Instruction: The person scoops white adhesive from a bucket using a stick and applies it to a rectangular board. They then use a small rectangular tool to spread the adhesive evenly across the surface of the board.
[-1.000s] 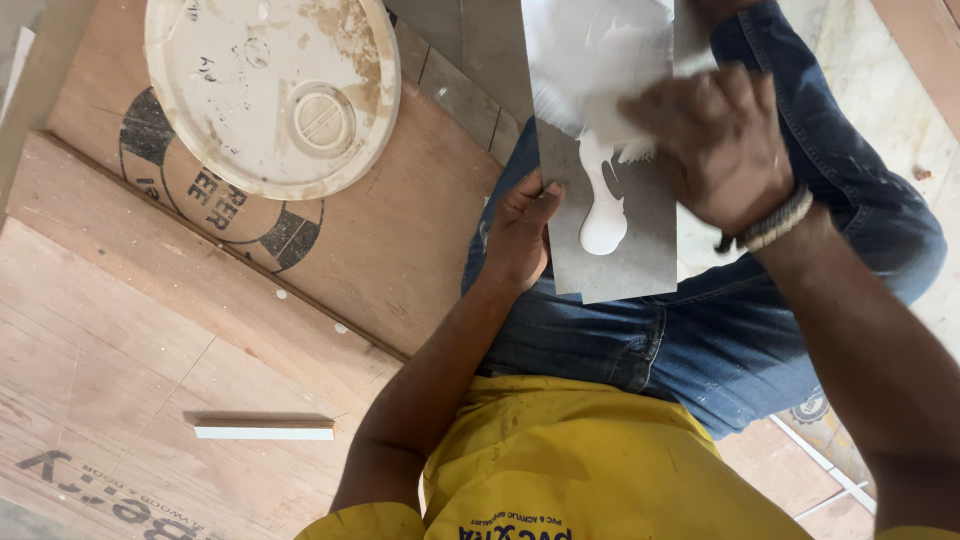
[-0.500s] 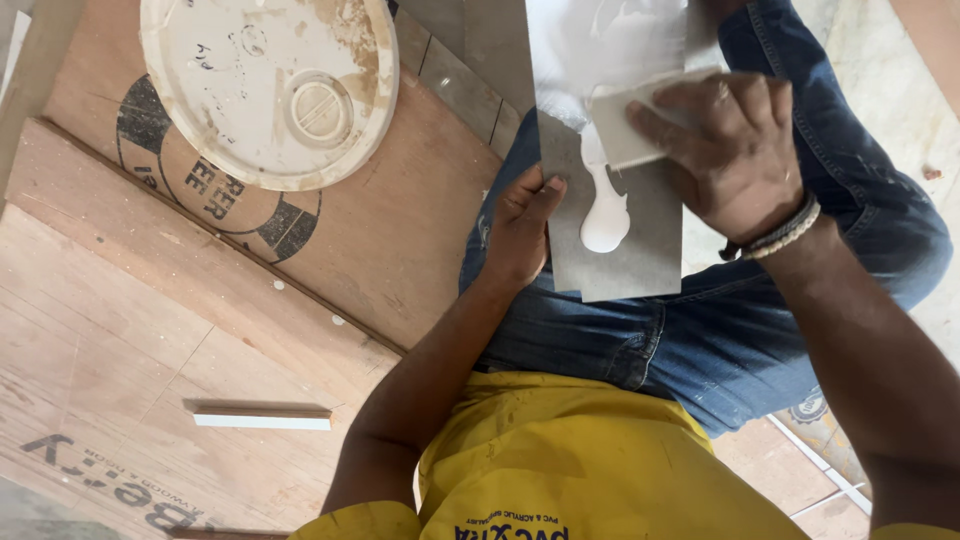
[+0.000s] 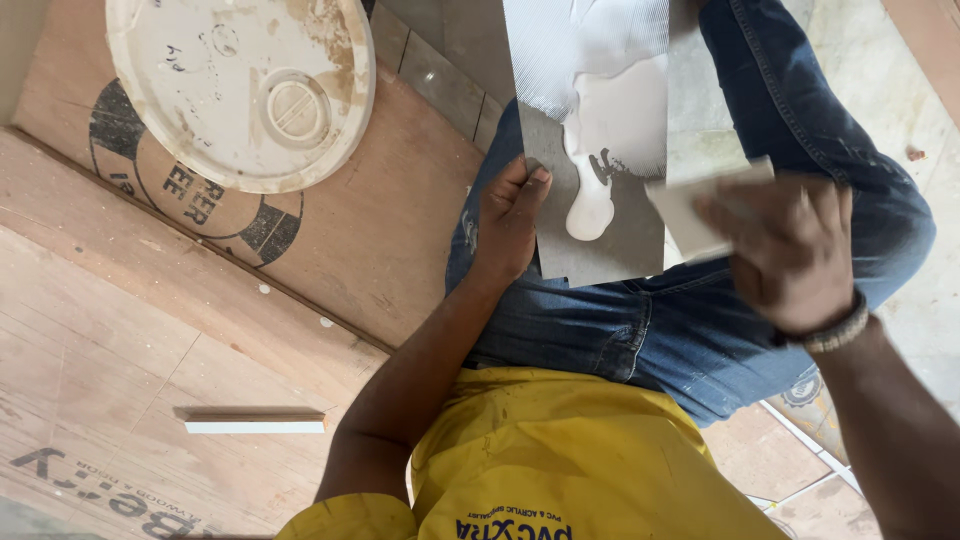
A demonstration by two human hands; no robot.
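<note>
Leftmost, a small white strip [image 3: 255,425] lies flat on the brown board floor [image 3: 120,310], near the lower left corner of the view. Above it, a round white bucket lid [image 3: 240,85], smeared with tan residue, rests on a printed plywood sheet [image 3: 380,240] at the upper left.

Centre: the left hand [image 3: 510,215] holds the left edge of a grey tile [image 3: 620,250], thumb on the face, fingers out of sight behind it; grip clamped on the tile. The tile rests on the person's lap, over blue jeans [image 3: 640,330], with a yellow shirt [image 3: 560,450] below. White adhesive [image 3: 610,110] covers the tile's upper part, combed into fine ridges at the top left, with a smooth run ending in a rounded blob near the lower edge.

Right: the right hand [image 3: 785,250], blurred, grips a flat pale spreader [image 3: 700,210] whose edge meets the tile's right side; grip closed on the spreader. A beaded band [image 3: 835,330] circles the wrist. Pale floor tiles [image 3: 930,290] show at the far right.
</note>
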